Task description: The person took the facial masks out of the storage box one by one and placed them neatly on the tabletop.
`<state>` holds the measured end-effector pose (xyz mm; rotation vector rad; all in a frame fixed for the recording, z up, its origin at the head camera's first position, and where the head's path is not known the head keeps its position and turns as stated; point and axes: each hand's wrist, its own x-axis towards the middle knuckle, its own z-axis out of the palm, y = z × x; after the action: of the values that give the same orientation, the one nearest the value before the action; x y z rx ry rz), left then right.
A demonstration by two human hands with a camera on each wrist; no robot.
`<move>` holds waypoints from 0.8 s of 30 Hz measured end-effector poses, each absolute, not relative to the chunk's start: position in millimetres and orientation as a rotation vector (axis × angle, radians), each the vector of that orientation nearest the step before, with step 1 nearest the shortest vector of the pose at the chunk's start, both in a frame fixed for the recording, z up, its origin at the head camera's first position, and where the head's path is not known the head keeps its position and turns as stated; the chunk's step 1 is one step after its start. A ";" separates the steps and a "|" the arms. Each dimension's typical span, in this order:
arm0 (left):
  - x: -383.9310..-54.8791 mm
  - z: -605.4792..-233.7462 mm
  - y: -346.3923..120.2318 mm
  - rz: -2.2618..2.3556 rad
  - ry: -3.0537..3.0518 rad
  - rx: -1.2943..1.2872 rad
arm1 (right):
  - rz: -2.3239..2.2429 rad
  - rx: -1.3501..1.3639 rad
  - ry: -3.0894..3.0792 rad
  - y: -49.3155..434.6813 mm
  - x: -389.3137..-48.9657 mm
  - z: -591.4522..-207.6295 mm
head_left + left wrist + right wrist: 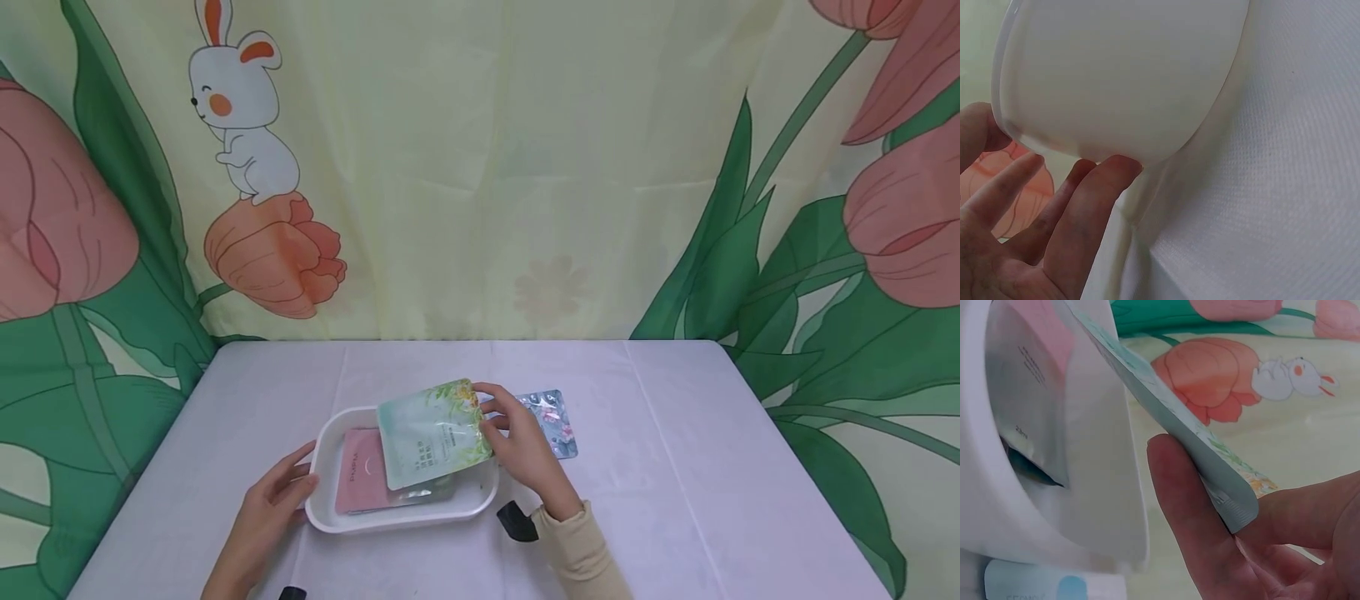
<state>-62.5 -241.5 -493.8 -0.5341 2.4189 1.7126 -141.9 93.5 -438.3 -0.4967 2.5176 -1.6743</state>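
A white tray (405,523) is on the table with a pink sheet mask packet (360,475) and a silvery packet (1029,394) lying in it. At the tray's left end, my left hand (262,508) holds it, thumb at the rim and fingertips against the outer wall (1129,81). My right hand (521,437) pinches the right edge of a pale green sheet mask packet (420,433) with leaf and flower print. That packet is tilted over the tray and covers part of the packets inside.
A blue floral packet (555,421) lies on the table right of the tray, partly behind my right hand. A black device (517,522) sits at the right wrist. The white-covered table (652,500) ends at a printed curtain (480,208).
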 end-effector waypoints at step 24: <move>-64.1 -492.5 -241.8 1.699 2.378 -0.587 | -1.707 -0.308 2.626 141.4 -153.6 -433.4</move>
<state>-64.1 -241.8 -492.5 -0.5872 2.3782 1.6985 -153.6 141.4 -433.4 -0.3077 2.6262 -1.7072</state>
